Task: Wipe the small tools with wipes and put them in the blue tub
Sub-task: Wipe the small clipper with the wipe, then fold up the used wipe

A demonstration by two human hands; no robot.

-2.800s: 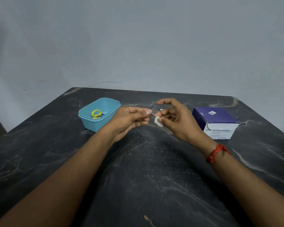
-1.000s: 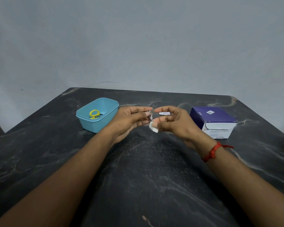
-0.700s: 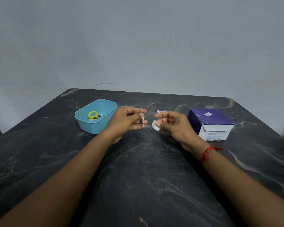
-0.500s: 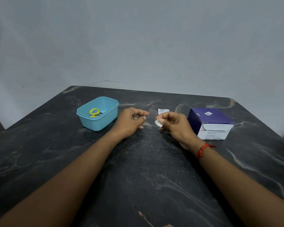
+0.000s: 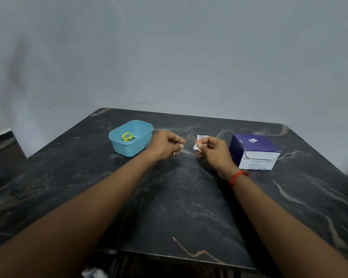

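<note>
Pinching the wipe in your right hand fingers | left hand fingers curled, contents indiscernible | blue tub just beside it.

We see the left hand curled just right of the blue tub; whatever it grips is too small to tell. Right hand pinches a white wipe. Yellow-looped tool lies in the tub. Purple box sits far right on the dark table.
</note>
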